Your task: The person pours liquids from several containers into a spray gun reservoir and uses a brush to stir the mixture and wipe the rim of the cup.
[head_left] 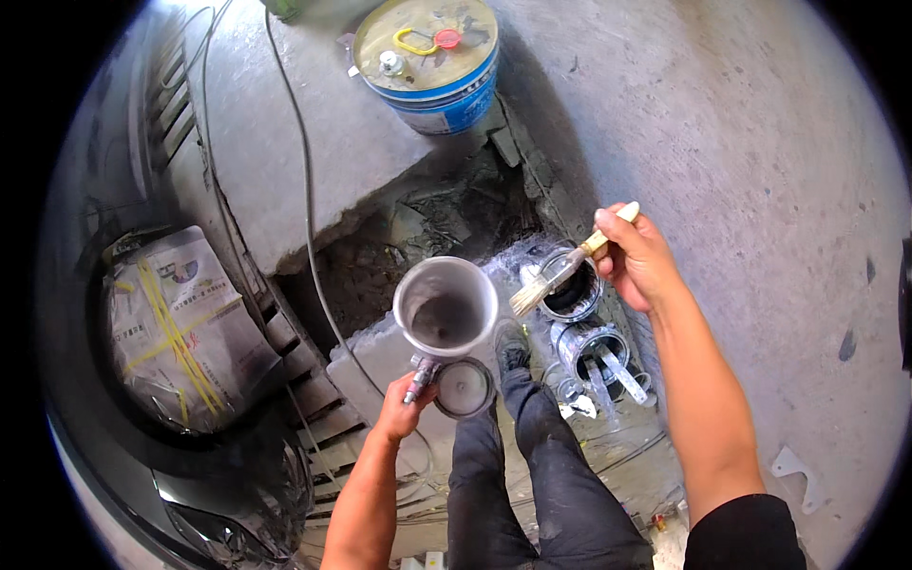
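My left hand (404, 413) grips a spray gun (421, 378). Its grey cup (445, 285) is open on top, with grey residue inside. A round cup lid (464, 388) is at the gun, just below the cup. My right hand (627, 256) holds a paintbrush (597, 242) by its pale wooden handle, the bristles pointing down-left, right of the cup. Under the brush and beside it stand paint-smeared tins (575, 334), one with mixing sticks (613, 373) in it.
A blue drum (437, 104) stands at the top. A broken pit (399, 218) lies ahead, with hoses (309, 228) and a slotted grate (294, 356) alongside. A black vehicle (114, 456) with a paper-masked panel (176, 313) is at left. A white bracket (796, 475) lies right.
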Tool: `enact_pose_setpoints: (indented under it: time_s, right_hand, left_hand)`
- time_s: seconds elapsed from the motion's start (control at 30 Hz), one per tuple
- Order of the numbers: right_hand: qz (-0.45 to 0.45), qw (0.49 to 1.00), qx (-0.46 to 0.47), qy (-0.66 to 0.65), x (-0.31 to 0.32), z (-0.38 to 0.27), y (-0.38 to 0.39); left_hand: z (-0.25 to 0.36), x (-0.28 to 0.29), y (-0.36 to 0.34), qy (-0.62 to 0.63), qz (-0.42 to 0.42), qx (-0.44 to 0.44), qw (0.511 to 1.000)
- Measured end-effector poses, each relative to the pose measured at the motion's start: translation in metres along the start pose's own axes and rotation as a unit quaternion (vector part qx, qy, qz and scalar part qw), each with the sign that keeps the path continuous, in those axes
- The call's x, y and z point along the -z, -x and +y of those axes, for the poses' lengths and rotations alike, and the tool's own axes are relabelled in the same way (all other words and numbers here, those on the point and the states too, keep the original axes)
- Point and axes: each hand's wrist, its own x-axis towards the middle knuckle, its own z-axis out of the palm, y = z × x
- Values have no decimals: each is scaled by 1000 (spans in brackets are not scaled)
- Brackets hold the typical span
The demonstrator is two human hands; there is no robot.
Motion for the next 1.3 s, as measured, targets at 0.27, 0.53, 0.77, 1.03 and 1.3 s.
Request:
enact_pose_setpoints:
  time_s: [0.27,0.53,0.77,1.03,1.3]
  right_hand:
    - [-38,997,37,-63,-22,21,-8]
    - [-4,994,66,-84,-19,25,0]
    - [-27,992,66,-102,-21,25,18]
    - [35,983,86,-156,-20,29,18]
    - [108,961,228,-112,-46,48,42]
  left_hand:
    - [34,7,1,111,-93,148,978]
    - [22,11,13,199,-125,205,950]
    - [21,20,20,180,-131,219,950]
    - [25,19,22,188,-137,216,948]
    - [34,-12,13,178,-12,179,968]
